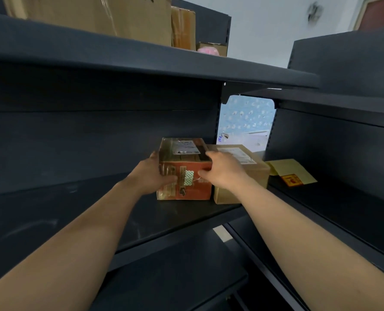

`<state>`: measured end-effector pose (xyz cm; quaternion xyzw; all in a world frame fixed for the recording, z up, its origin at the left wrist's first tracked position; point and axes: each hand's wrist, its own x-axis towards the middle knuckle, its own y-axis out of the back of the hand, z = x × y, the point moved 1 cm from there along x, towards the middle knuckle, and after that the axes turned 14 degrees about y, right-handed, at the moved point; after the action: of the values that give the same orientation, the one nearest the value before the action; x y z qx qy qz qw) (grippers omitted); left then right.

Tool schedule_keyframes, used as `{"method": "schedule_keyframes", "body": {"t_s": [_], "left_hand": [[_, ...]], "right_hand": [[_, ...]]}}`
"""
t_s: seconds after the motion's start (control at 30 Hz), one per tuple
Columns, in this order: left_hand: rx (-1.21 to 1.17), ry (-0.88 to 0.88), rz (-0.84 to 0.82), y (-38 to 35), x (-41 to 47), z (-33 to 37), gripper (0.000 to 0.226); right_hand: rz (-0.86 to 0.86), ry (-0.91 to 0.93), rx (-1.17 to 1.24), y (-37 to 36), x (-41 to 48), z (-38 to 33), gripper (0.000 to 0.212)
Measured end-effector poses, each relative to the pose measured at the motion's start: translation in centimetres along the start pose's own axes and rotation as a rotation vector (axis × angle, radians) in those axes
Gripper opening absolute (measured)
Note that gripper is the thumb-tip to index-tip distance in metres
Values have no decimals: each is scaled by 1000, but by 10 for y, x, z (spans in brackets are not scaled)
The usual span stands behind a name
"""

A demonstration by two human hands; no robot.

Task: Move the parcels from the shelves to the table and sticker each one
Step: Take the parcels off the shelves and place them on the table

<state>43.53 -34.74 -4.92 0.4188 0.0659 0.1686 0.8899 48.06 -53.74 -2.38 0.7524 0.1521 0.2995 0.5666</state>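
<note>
An orange-red cardboard parcel (186, 187) with a white label on top stands on the dark middle shelf (74, 209). My left hand (151, 173) grips its left side, thumb across the front face. My right hand (222, 169) grips its right top corner, fingers curled over the edge. Touching the parcel's right side is a plain brown parcel (249, 173) with a white label. A flat yellow envelope (292, 169) with a red-orange sticker lies on the neighbouring shelf to the right.
The upper shelf (186, 68) overhangs close above the parcels and carries large cardboard boxes (119, 16) and something pink (209, 51). A gap between the two shelf units (246, 122) shows a pale room behind. Lower shelves (175, 277) jut out beneath my arms.
</note>
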Motion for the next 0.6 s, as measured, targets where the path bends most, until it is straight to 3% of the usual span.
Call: {"method": "schedule_keyframes", "body": {"t_s": [0.3,0.6], "left_hand": [[-108,-9,121,1,-22,-9,59],[-251,-109,276,24,-118,-27,75]], "right_hand": [[168,32,158,-2,-15,-10,63],[400,80,392,10,-91,-51,62]]}}
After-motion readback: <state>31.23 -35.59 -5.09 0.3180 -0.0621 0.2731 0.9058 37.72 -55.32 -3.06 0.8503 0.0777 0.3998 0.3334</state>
